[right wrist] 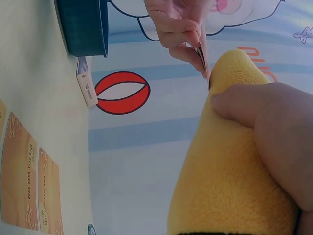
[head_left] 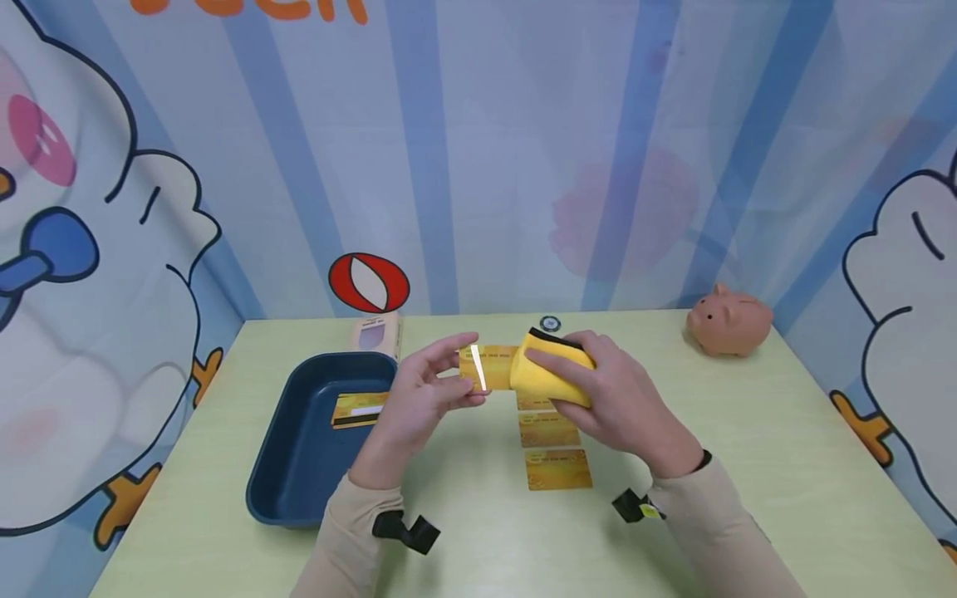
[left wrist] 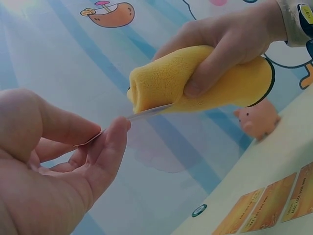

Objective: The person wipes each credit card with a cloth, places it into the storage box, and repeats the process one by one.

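Note:
My left hand (head_left: 428,386) pinches the left end of a gold bank card (head_left: 497,365) between thumb and fingers, raised above the table. A folded yellow cloth (head_left: 552,370) with a black edge is wrapped over the card's other end. My right hand (head_left: 616,394) grips this cloth, thumb on one side and fingers on the other. In the left wrist view the card's thin edge runs into the fold of the cloth (left wrist: 166,81); the covered part is hidden. Below, several gold cards (head_left: 558,470) lie in a column on the table, the farthest partly covered by the cloth.
At left stands a dark blue tray (head_left: 287,482) with gold cards (head_left: 359,411) in it, a black stripe showing on top. Behind it is a small pale box (head_left: 377,334). A round token (head_left: 550,323) lies at the back; a pink piggy bank (head_left: 729,322) stands back right.

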`<state>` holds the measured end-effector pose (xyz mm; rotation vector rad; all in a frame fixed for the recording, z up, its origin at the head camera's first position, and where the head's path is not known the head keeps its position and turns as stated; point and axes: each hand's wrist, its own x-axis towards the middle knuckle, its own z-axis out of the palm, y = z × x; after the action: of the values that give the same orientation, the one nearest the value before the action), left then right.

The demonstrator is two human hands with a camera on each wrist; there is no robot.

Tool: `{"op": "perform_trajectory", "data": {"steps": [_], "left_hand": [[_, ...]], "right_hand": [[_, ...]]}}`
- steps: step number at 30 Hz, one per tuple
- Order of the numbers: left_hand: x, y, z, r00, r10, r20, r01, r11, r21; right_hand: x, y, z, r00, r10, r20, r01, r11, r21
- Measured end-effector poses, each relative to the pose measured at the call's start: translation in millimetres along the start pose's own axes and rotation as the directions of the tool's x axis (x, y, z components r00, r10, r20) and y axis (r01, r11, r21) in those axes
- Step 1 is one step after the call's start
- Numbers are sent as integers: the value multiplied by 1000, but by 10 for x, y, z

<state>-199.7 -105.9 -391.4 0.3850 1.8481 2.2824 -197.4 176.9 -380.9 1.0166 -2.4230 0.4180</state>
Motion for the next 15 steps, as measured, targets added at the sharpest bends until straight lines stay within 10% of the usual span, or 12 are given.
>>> {"op": "perform_trajectory", "data": {"steps": [15], "left_hand": [[0, -6, -1, 999, -34, -41, 34, 999, -4]], "right_hand": [[-26, 100, 26, 999, 4, -43, -4, 1000, 18]]}}
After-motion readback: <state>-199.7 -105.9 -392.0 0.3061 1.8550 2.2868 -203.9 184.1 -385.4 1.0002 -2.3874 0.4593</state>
